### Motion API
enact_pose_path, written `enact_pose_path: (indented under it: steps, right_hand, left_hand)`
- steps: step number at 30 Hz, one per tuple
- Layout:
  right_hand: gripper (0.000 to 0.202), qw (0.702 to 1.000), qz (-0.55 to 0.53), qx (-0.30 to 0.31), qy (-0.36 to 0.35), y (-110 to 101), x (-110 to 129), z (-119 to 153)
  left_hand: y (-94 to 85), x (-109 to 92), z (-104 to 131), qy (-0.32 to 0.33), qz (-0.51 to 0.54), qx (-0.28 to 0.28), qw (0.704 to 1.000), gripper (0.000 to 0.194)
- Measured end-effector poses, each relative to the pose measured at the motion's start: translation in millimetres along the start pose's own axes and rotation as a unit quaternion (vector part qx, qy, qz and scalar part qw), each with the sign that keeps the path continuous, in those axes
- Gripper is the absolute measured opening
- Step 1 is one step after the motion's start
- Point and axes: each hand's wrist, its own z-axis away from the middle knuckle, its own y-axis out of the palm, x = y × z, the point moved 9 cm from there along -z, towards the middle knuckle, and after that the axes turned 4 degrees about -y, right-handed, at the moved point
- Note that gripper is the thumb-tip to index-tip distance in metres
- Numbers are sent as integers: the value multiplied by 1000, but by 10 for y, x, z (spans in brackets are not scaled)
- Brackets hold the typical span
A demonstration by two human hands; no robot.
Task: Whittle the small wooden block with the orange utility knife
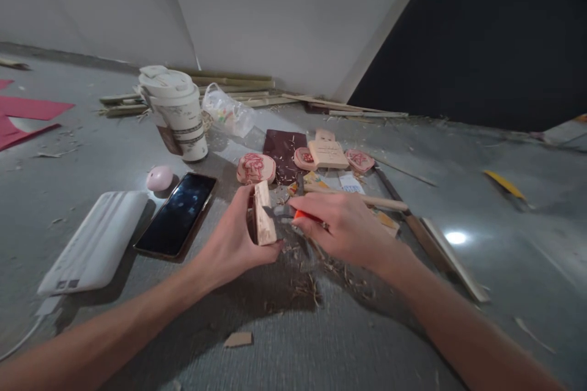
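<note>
Upright between the fingers and thumb of my left hand is a pale wooden block. My right hand is closed around a knife with an orange handle. Its dark blade meets the side of the block that faces right. Just beyond my right hand lies a small hammer, its wooden handle partly hidden behind the hand. Past the block sits a carved wooden piece with red line markings, beside a dark red square sheet sprinkled with shavings.
At the left are a phone, a white power bank with a cable, a pink case and a lidded paper cup. Farther back lie bamboo strips. A yellow cutter is at the right. Wood shavings litter the floor.
</note>
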Motion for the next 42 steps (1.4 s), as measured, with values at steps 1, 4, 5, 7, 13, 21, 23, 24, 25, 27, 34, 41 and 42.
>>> enact_pose_path:
  steps: [1,4,5,7,13,21,23,24,25,27,34,41,42]
  right_hand:
    - [25,1000,0,-1,0,-3,-6,-4]
    - [27,1000,9,-5,-2,-2,-8,-10]
    - [28,1000,19,-8,-6,-2,0,-7]
    - [31,998,58,-21,-15,-13,22,5]
    - [31,987,127,-91,26,-173,-88,80]
    - [25,994,36,-81,57,-164,-99,47]
    - [25,994,-14,-82,77,-146,-94,40]
    - [25,992,-37,-83,92,-139,-105,41]
    - [25,989,-53,-86,109,-137,-123,44]
    - [23,983,-70,-95,138,-145,-163,55]
    - [21,976,-151,-52,151,-47,-140,23]
    - [21,970,-162,-78,161,-97,-152,45]
    - [23,970,-164,-67,165,-76,-153,46]
  left_hand:
    - [-1,5,0,0,-3,0,1000,73]
    - [9,3,-6,10,20,10,1000,72]
    - [15,-1,-7,14,28,15,999,72]
    - [17,-1,-6,21,26,19,999,73]
    - [-14,14,10,28,-32,3,999,76]
    - [-34,69,43,6,-33,-20,999,84]
    - [-91,108,56,5,-23,-52,998,94]
    - [-112,119,60,13,-13,-61,998,98]
    - [-123,124,60,24,0,-61,998,101]
    - [-122,119,59,52,26,-47,997,98]
    - [-104,77,110,113,-31,-34,993,84]
    - [-121,173,94,35,-34,-61,997,41]
    - [-144,179,88,20,-18,-74,997,39]
